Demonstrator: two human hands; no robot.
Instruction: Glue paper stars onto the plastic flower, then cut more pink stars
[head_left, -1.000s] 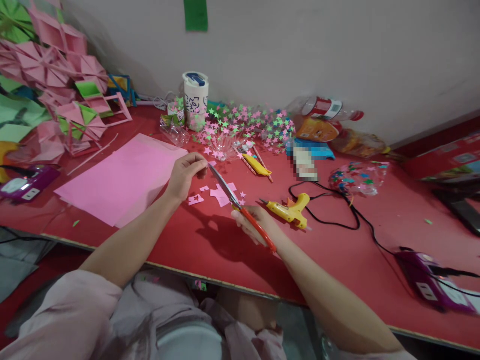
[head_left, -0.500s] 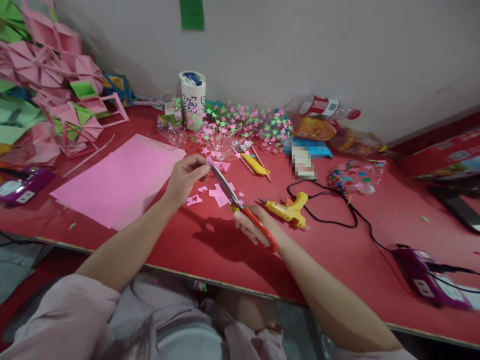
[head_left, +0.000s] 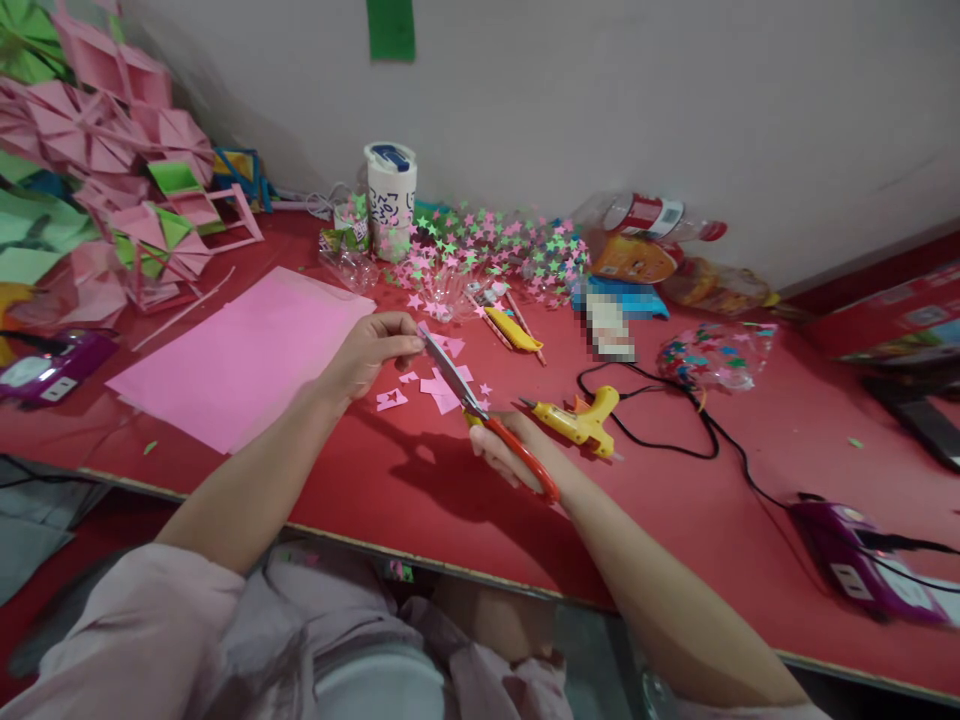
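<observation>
We noted left hand fingers pinching small pink scrap at scissors tip above red table. Right hand gripped orange handles, blades closed. Cut pink pieces lay beneath; pink sheet largely uncut.

light: dim, even indoor | shadows: soft under hands | edges: stretched, blurred | centre: fairly sharp
</observation>
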